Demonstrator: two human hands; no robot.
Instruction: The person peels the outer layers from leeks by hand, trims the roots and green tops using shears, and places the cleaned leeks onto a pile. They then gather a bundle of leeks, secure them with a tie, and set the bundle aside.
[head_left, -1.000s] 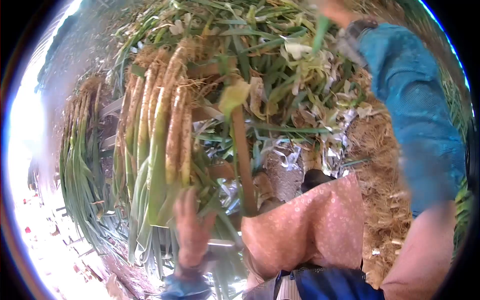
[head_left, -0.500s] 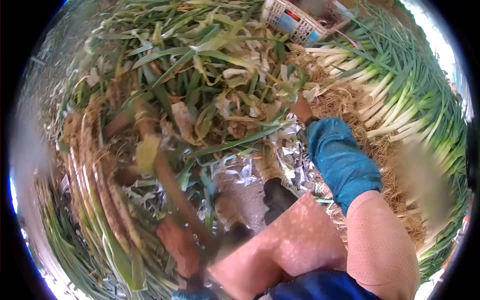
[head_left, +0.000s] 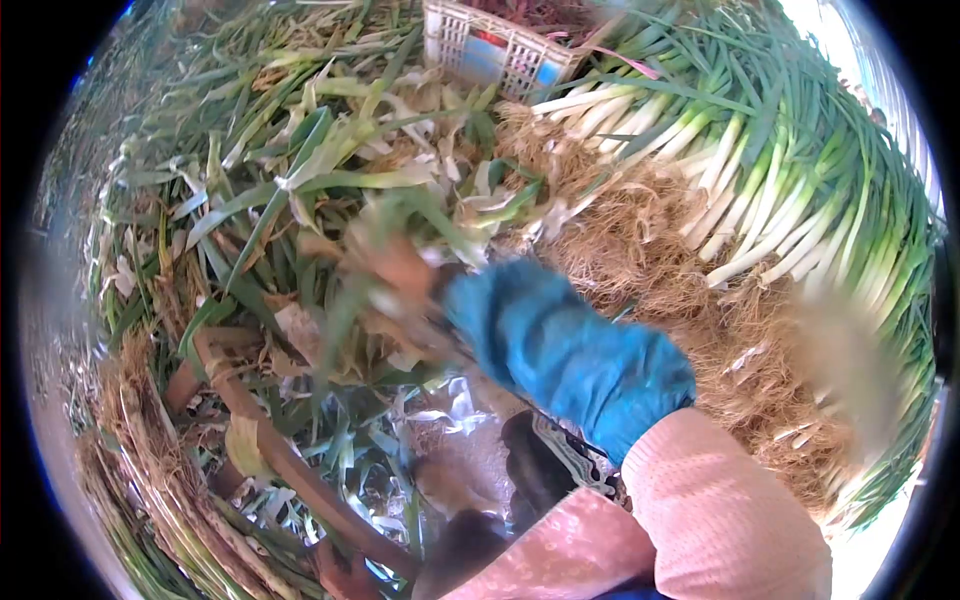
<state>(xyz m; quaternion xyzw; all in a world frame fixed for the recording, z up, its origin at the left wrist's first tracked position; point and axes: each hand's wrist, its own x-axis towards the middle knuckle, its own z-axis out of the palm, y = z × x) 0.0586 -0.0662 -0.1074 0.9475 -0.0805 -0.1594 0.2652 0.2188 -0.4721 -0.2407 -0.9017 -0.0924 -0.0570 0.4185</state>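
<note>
My right hand (head_left: 395,265), in a blue sleeve cover (head_left: 565,345), reaches over a heap of stripped leaves (head_left: 310,160). Motion smears its fingers among green and pale leaves, so I cannot tell whether they grip any. Low in the view, my left hand (head_left: 340,572) shows only partly, beside a wooden bar (head_left: 310,490) and close to a bundle of untrimmed green onions (head_left: 185,485) with brown outer skins and dry roots. Cleaned green onions (head_left: 770,235) with white stems lie in a long row at the right, their roots (head_left: 650,220) facing inward.
A white plastic crate (head_left: 500,50) with reddish contents stands at the back. Dark shoes (head_left: 540,460) rest on the ground below me, among scattered leaf scraps (head_left: 455,405). A pink apron (head_left: 570,550) covers my lap.
My right hand has swept left from the root pile to the leaf heap. My left hand has shifted down toward the bottom edge. The view has turned to the right.
</note>
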